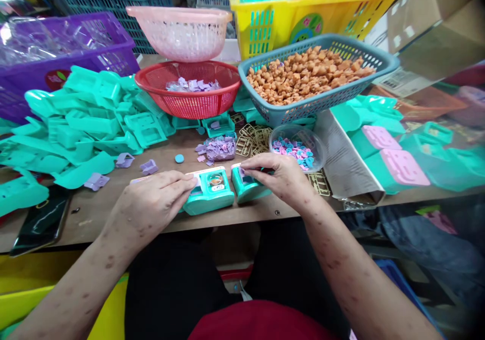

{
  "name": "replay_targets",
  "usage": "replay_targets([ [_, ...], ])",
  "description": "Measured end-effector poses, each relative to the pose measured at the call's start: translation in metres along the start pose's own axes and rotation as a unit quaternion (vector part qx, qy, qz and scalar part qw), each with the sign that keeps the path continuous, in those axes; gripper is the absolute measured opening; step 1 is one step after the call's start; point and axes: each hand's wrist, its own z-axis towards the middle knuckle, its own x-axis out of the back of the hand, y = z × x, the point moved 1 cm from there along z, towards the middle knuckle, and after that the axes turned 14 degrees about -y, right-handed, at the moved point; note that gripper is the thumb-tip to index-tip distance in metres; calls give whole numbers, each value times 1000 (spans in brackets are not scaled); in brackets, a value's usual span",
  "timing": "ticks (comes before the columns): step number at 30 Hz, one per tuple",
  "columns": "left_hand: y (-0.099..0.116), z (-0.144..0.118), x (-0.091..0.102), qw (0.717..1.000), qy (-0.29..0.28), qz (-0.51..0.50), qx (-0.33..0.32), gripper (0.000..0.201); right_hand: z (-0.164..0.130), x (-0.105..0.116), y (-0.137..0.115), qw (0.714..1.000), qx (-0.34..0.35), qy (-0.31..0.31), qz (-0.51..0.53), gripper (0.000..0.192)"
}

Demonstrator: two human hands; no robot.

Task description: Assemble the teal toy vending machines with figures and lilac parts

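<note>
Two turquoise toy housings lie side by side at the table's front edge. The left toy housing (206, 206) has a small round window with something brown behind it. My left hand (151, 203) is closed, its fingertips pinching a small pale lilac part (196, 182) at that housing's left side. The right toy housing (250, 191) is partly covered by my right hand (284, 178), whose thumb and fingers close on a small lilac part (243, 172) at its upper left. Just behind lies a pile of lilac plastic parts (220, 149).
Turquoise shells (94, 117) are heaped at the left, above a black phone (41, 221). Behind stand a red basket (185, 102) and a blue-grey basket (273, 112) of brown figures. A clear bowl (322, 150) of small pieces and a cardboard box (348, 163) stand right.
</note>
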Motion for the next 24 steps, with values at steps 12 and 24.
replay_targets([
  [12, 8, 1, 0, 999, -2, 38, 11, 33, 0, 1, 0, 998, 22, -10, -51, 18],
  [24, -1, 5, -1, 999, -36, -35, 21, 30, -1, -2, -6, 998, -45, -4, 31, 13],
])
